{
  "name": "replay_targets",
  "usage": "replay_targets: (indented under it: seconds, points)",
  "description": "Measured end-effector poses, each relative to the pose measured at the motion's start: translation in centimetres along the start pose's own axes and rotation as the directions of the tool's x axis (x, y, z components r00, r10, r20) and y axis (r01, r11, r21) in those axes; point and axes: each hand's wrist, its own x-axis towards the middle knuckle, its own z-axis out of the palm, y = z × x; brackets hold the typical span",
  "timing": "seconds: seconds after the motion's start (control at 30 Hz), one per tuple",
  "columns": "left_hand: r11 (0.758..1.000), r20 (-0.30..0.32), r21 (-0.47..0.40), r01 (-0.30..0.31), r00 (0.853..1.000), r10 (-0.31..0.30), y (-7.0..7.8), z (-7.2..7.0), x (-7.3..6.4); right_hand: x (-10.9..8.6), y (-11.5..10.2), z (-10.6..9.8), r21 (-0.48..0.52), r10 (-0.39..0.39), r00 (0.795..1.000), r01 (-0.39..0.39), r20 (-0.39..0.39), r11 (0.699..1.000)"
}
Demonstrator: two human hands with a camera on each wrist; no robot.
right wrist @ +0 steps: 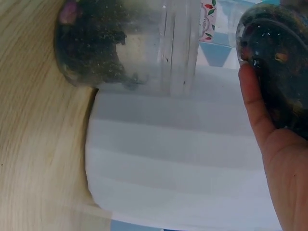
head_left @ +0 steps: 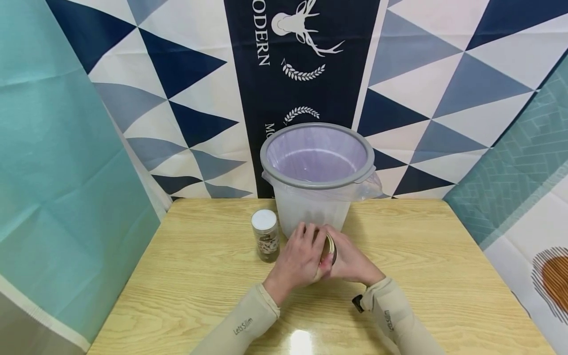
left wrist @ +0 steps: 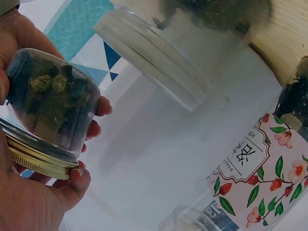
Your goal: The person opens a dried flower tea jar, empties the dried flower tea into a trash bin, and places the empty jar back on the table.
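Both hands hold a jar [left wrist: 53,103] with dark dried contents, some small yellowish buds and a gold lid [left wrist: 41,159]. In the head view they are in front of the bin, and the fingers cover most of the jar. My left hand [head_left: 295,261] grips it at the lid side, thumb against the gold rim. My right hand [head_left: 350,259] grips its glass body, a finger lying along it in the right wrist view. Close by stands a clear jar [right wrist: 120,43] with dark contents, hidden in the head view. Left of the hands is a jar [head_left: 266,236] with a flowered label.
A white bin [head_left: 306,207] with a grey rim and lilac liner stands at the table's back edge. Part of the liner hangs over its right side. Patterned cloths [head_left: 191,88] surround the wooden table [head_left: 199,276].
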Motion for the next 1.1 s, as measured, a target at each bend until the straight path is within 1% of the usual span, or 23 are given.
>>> replay_targets:
  seconds: [0.2, 0.3, 0.37, 0.47, 0.57, 0.63, 0.7, 0.8, 0.93, 1.03, 1.07, 1.1]
  points:
    - [0.999, -0.029, 0.040, 0.012, 1.000, -0.011, 0.2, 0.2, -0.1, 0.1, 0.2, 0.1, -0.027, -0.024, 1.000, 0.023, -0.004, 0.999]
    - [0.998, -0.031, 0.059, 0.020, 0.999, -0.019, 0.3, 0.2, 0.0, 0.1, 0.6, 0.2, -0.054, -0.046, 0.999, 0.045, -0.012, 0.998]
    - [0.998, -0.009, 0.048, 0.032, 0.999, -0.031, 0.4, 0.1, 0.1, 0.1, 0.8, 0.2, -0.066, -0.054, 0.998, 0.053, -0.015, 0.996]
    - [0.998, 0.050, 0.013, 0.067, 0.996, -0.067, 0.3, -0.2, 0.2, 0.2, 1.0, 0.2, -0.078, -0.048, 0.999, 0.047, -0.012, 0.996]
    - [0.990, 0.116, -0.035, 0.140, 0.984, -0.135, 0.3, -0.8, 0.2, 0.4, 0.9, 0.1, -0.055, -0.034, 0.999, 0.033, -0.010, 0.998]
    - [0.982, 0.147, -0.039, 0.186, 0.973, -0.178, 0.3, -1.0, 0.1, 0.5, 0.6, 0.0, -0.047, -0.024, 1.000, 0.024, -0.011, 0.999]
    - [0.975, 0.164, -0.027, 0.219, 0.963, -0.212, 0.4, -1.1, 0.0, 0.6, 0.5, 0.0, -0.050, -0.016, 1.000, 0.015, -0.011, 0.999]
    - [0.971, 0.159, 0.002, 0.240, 0.959, -0.237, 0.5, -0.8, -0.2, 0.5, 0.3, 0.2, -0.079, 0.001, 1.000, -0.001, -0.003, 0.997]
    - [0.966, 0.120, 0.001, 0.260, 0.959, -0.258, 0.9, -0.3, -0.4, 0.2, 0.5, 0.7, -0.082, 0.008, 1.000, -0.009, -0.012, 0.997]
    - [0.961, 0.090, -0.003, 0.277, 0.957, -0.276, 1.1, 0.0, -0.5, 0.0, 0.6, 1.0, -0.076, -0.013, 0.999, 0.009, -0.042, 0.997]
    - [0.957, 0.080, -0.006, 0.290, 0.954, -0.289, 1.2, 0.1, -0.5, 0.0, 0.7, 1.2, -0.088, -0.030, 0.998, 0.025, -0.059, 0.996]
    - [0.950, 0.073, -0.009, 0.312, 0.948, -0.310, 1.3, 0.2, -0.5, 0.0, 0.7, 1.4, -0.107, -0.050, 0.996, 0.041, -0.079, 0.993]
